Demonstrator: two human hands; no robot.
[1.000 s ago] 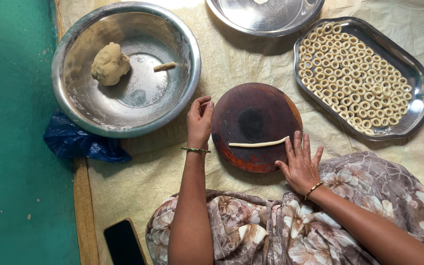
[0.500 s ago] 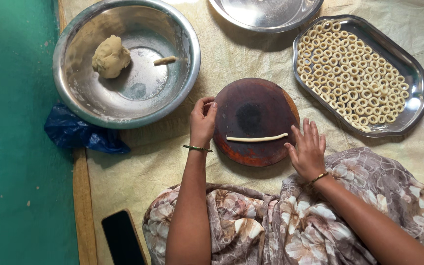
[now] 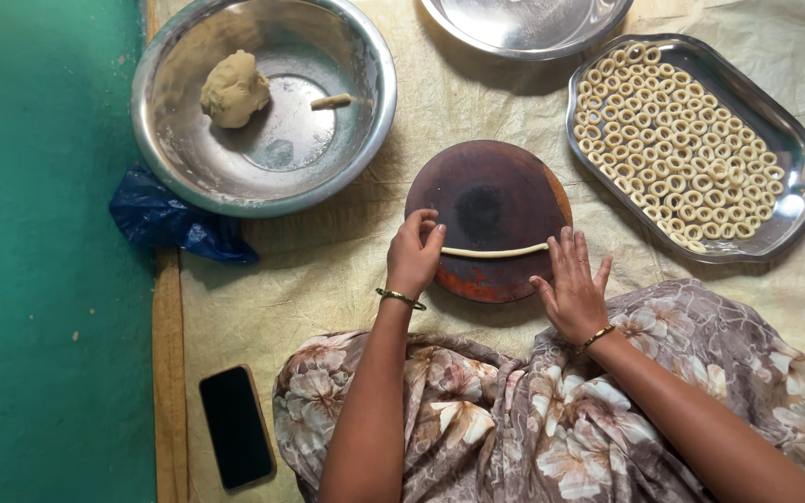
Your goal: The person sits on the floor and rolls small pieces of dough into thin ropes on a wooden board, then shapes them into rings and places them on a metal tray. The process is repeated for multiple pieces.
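A thin rope of pale dough lies across the near part of a round dark wooden board. My left hand curls at the rope's left end, fingertips touching it at the board's edge. At the rope's right end rests my right hand, fingers spread flat over the board's rim. A lump of dough and a short dough stick sit in a large steel bowl to the far left.
A steel tray at the right holds several small dough rings. Another steel plate lies at the top. A black phone rests near my left knee, a blue bag beside the bowl. Flowered cloth covers my lap.
The dough rope has rolled nearer to me on the board, and both hands have drawn in toward its two ends.
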